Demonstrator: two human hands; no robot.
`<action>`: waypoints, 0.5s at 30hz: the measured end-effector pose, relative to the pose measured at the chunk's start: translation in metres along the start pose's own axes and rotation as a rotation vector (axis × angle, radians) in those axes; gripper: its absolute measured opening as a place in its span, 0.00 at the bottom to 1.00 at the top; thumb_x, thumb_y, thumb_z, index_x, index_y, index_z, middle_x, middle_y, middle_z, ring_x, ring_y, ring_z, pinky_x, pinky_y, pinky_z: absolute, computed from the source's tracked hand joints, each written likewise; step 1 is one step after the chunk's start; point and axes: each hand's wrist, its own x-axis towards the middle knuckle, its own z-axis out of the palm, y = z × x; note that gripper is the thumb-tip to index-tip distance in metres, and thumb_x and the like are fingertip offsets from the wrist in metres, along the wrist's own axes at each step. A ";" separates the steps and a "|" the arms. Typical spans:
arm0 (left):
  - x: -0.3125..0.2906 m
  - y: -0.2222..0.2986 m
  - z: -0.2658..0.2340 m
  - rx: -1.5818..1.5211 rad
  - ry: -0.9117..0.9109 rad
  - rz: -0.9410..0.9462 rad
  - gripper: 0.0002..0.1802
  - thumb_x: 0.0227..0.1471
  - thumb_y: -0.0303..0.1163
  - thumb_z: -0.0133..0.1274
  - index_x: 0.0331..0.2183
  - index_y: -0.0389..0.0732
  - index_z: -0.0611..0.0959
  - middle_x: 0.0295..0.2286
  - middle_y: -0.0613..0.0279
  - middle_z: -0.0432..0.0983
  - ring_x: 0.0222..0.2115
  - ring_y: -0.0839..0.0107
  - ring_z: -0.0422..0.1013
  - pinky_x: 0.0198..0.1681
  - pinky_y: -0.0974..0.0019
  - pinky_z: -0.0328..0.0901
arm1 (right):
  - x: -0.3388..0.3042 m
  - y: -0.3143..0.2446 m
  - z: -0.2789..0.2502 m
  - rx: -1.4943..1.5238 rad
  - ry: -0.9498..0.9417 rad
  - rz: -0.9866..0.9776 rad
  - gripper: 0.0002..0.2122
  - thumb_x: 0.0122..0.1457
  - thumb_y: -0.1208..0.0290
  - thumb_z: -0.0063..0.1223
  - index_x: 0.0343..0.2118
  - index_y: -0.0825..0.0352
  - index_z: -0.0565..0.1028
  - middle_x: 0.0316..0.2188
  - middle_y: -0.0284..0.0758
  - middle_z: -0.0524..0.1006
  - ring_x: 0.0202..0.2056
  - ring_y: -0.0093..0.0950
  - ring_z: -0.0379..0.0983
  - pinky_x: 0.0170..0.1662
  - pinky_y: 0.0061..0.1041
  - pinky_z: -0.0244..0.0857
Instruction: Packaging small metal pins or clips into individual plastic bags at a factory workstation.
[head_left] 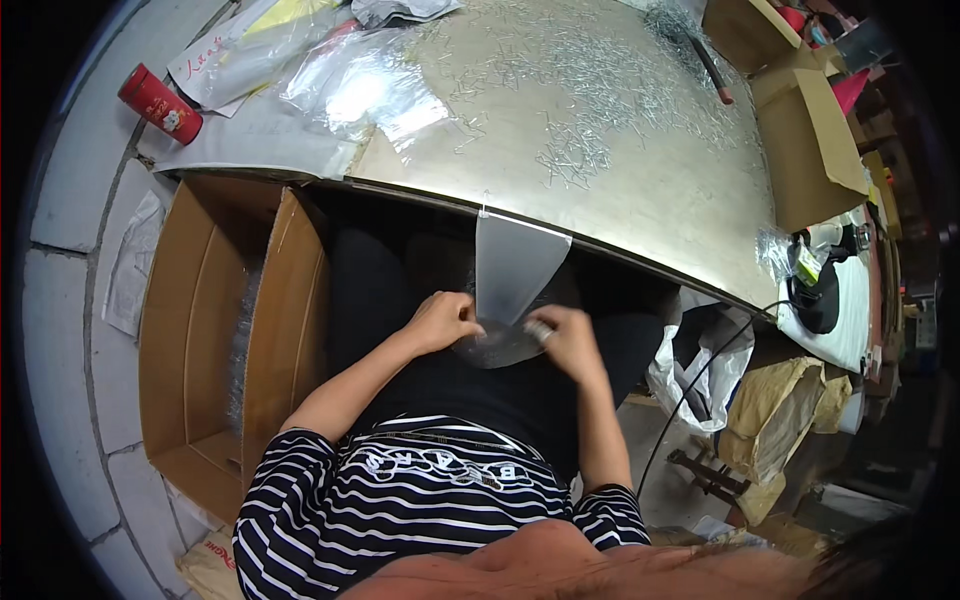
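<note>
left hand (443,322) pinching lower end of translucent sheet (515,265), right hand (567,343) just beside, grip unclear

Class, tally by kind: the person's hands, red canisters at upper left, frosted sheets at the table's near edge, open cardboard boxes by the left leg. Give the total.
Left hand and right hand: 2
Red canister: 1
Frosted sheet: 1
Open cardboard box: 1
Total: 5

Looks like smooth, matt, milky plastic on the hanging sheet (518,265) — like dully shining metal on the desk (680,200). Gleams as bare metal in the wire pieces (575,152), as glossy, crinkled plastic in the film (360,90) — reads as matt cardboard on the box (280,335).
</note>
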 end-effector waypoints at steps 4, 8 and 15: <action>0.014 0.006 -0.011 -0.499 0.081 0.082 0.21 0.40 0.22 0.64 0.38 0.28 0.75 0.28 0.51 0.79 0.28 0.70 0.76 0.31 0.69 0.69 | 0.054 -0.061 -0.082 0.197 0.388 -0.066 0.08 0.59 0.75 0.51 0.38 0.73 0.77 0.31 0.39 0.79 0.29 0.27 0.76 0.35 0.23 0.69; 0.020 0.012 -0.017 -0.759 0.154 0.107 0.21 0.43 0.21 0.62 0.41 0.27 0.76 0.28 0.57 0.79 0.28 0.75 0.74 0.32 0.75 0.68 | 0.175 -0.067 -0.106 -0.049 0.522 -0.288 0.19 0.60 0.66 0.48 0.51 0.71 0.69 0.53 0.50 0.68 0.56 0.38 0.63 0.58 0.32 0.56; 0.011 -0.013 0.039 -1.478 -0.102 -0.125 0.30 0.56 0.53 0.49 0.42 0.32 0.79 0.34 0.60 0.79 0.33 0.74 0.74 0.36 0.74 0.66 | 0.156 -0.074 -0.036 -0.654 0.269 -0.376 0.27 0.49 0.85 0.38 0.56 0.73 0.63 0.61 0.48 0.58 0.64 0.44 0.49 0.65 0.36 0.46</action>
